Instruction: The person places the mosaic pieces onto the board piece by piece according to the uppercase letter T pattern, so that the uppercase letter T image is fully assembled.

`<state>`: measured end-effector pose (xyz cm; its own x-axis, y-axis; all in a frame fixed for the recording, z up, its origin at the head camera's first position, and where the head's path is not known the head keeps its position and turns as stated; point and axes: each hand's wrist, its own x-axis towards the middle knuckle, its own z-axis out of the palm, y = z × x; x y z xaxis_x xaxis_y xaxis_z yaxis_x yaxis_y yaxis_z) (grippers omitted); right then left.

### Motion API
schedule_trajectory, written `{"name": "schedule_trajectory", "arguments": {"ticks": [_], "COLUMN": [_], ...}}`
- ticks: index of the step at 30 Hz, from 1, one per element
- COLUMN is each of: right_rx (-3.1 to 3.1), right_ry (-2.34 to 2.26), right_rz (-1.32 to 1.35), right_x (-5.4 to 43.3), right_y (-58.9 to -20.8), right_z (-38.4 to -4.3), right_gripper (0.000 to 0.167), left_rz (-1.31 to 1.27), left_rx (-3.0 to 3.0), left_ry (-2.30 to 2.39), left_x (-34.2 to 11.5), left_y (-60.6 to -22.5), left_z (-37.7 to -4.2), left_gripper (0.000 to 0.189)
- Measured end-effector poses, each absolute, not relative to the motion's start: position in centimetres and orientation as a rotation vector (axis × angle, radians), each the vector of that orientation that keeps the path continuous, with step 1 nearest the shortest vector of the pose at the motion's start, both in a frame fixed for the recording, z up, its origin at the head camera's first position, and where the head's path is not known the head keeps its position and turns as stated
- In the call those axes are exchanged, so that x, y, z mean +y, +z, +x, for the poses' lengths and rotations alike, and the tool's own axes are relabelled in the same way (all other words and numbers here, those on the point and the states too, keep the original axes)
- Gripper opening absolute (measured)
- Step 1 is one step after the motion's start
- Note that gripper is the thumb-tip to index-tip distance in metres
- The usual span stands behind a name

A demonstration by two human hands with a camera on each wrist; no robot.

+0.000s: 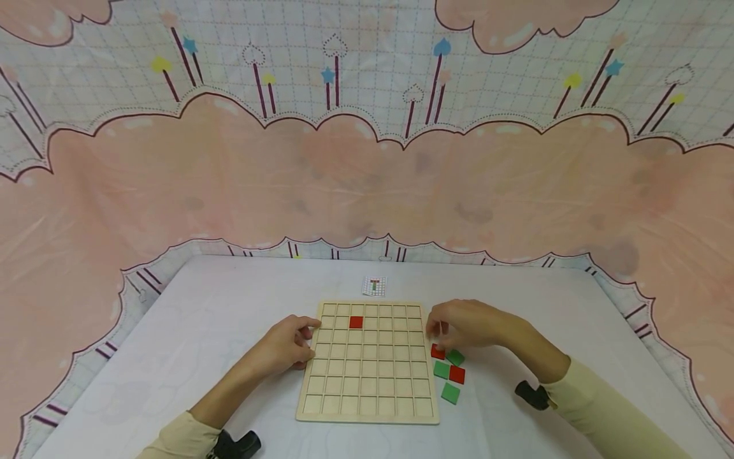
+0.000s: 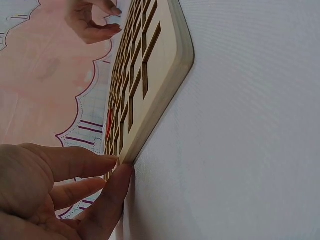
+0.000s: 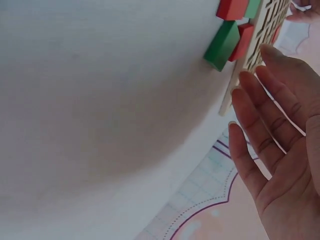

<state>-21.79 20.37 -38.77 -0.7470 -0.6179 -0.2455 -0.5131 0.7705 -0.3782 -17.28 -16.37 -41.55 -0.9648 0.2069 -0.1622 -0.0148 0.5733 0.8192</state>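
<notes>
A pale wooden board (image 1: pixel 369 415) with a grid of square recesses lies on the table, and one red square tile (image 1: pixel 356 322) sits in its second row from the back. My left hand (image 1: pixel 285 342) touches the board's left edge, index finger and thumb spread along it; the left wrist view shows its fingertips (image 2: pixel 122 172) right at the rim. Over the board's right edge hovers my right hand (image 1: pixel 467 322), fingers loosely bent and holding nothing. Close under it lie a red tile (image 1: pixel 438 352) and a green tile (image 1: pixel 455 357). Nearer me are a green tile (image 1: pixel 441 370), a red tile (image 1: pixel 457 375) and another green tile (image 1: pixel 450 393).
Behind the board lies a small printed card (image 1: pixel 374 286) with a grid and a red-and-green T-shaped pattern. A white cloth covers the table (image 1: pixel 229 287). A patterned pink and white curtain (image 1: pixel 367 185) hangs at its far edge.
</notes>
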Motion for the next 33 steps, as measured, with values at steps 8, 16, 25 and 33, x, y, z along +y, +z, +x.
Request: {"name": "schedule_trajectory", "arguments": {"ticks": [8,16,25,33], "right_rx": [2.61,2.624,2.689,2.712], "right_ry": [-0.41,-0.387,-0.292,-0.257], "right_rz": [-0.896,-0.974,-1.002,-0.993], "right_x": [21.0,21.1,21.1,21.0], "right_y": [-39.3,-39.5,-39.6,-39.7], "right_z": [-21.1,-20.6,-20.2,-20.2], "right_gripper": [0.019,0.019,0.017,0.019], "left_rz": [0.139,0.112,0.117,0.137], "left_rx": [2.582,2.58,2.584,2.588], "left_ry": [1.312,1.308,1.308,1.315], "left_x": [-16.3,-16.2,-16.2,-16.2], "left_y": [-41.6,-41.6,-41.6,-41.5], "left_z": [-17.4,-17.4,-17.4,-17.3], "left_gripper": [0.058,0.057,0.057,0.056]}}
